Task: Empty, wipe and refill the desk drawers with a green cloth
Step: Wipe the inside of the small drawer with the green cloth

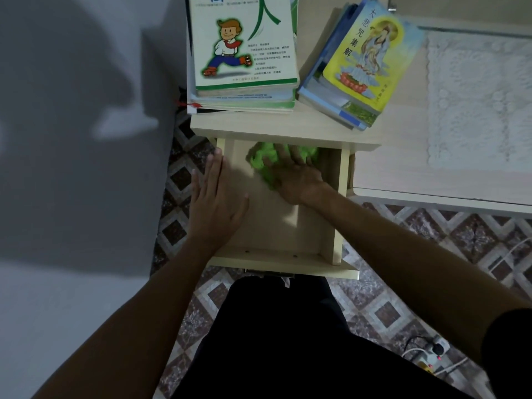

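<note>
A: Where is the green cloth point(260, 161)?

B: In the open drawer point(276, 226), bunched up against its far edge, just below the desk point(316, 122) front. The right hand point(293, 175) lies on top of it, fingers spread and pressing it onto the drawer floor. The picture is blurred there, so I cannot tell whether any fingertip curls into the fabric.

A: And the left hand point(214, 197)?

B: Flat, fingers straight and together, resting along the drawer's left edge. It holds nothing.

A: What sits on the desk?

B: Two stacks of books near its front edge: one point(244, 53) at the left corner with a cartoon boy on the cover, the other point(359, 67) tilted, topped by a yellow cover. A white lace mat point(478, 105) lies further right.
</note>
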